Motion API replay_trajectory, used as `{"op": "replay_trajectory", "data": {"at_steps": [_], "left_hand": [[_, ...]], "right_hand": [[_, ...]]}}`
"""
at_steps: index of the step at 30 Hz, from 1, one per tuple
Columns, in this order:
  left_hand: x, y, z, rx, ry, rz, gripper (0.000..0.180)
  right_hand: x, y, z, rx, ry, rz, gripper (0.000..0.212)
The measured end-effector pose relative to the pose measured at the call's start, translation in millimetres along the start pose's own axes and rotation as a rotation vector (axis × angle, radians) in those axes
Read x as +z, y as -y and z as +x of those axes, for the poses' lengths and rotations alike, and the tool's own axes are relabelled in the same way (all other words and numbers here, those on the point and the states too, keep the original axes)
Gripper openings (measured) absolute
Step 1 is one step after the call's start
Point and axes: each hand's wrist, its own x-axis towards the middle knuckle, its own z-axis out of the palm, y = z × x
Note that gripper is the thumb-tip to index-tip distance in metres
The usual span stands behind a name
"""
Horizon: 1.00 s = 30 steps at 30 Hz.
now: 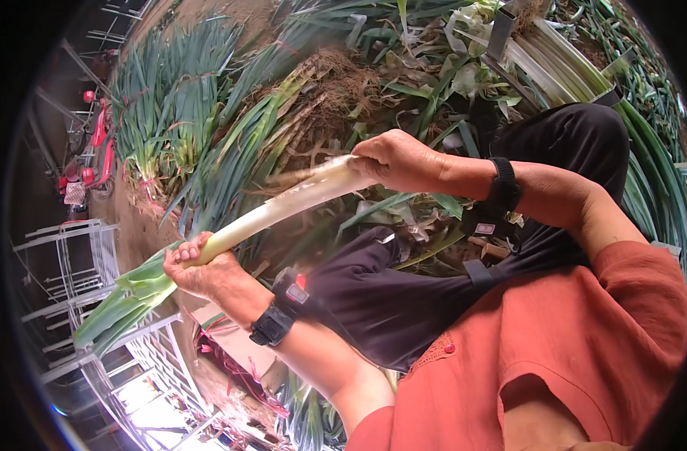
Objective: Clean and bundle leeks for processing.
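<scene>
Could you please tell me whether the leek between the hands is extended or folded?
The leek is extended, not folded: its pale stalk runs unfolded from the right hand to the left hand, leaves beyond.

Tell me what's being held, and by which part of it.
A leek: the left grip wraps it where the pale shaft turns into green leaves, and the right grip holds the opposite, white end.

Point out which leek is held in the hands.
The single leek stretched between the left hand, gripping near its green leaves, and the right hand at its white end; neither hand holds the other leeks.
</scene>
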Motion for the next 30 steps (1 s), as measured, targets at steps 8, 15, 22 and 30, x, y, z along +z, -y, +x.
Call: {"op": "replay_trajectory", "data": {"at_steps": [8, 15, 22, 30], "left_hand": [[-7.2, -11.0, -0.4, -0.118, 0.647, -0.189, 0.023], [-17.6, -20.2, 11.6, -0.176, 0.901, -0.342, 0.021], [-3.3, 10.8, 10.7, 0.049, -0.092, 0.147, 0.037], [-19.6, -1.0, 26.3, -0.230, 0.190, -0.182, 0.032]], "right_hand": [[-6.0, 1.8, 7.0, 0.592, 0.179, 0.278, 0.024], [-7.6, -9.6, -1.3, 0.703, 0.346, 0.796, 0.033], [-6.5, 0.3, -2.1, 0.448, 0.241, 0.587, 0.031], [0.3, -4.5, -3.2, 0.343, 0.086, 0.621, 0.024]]}}
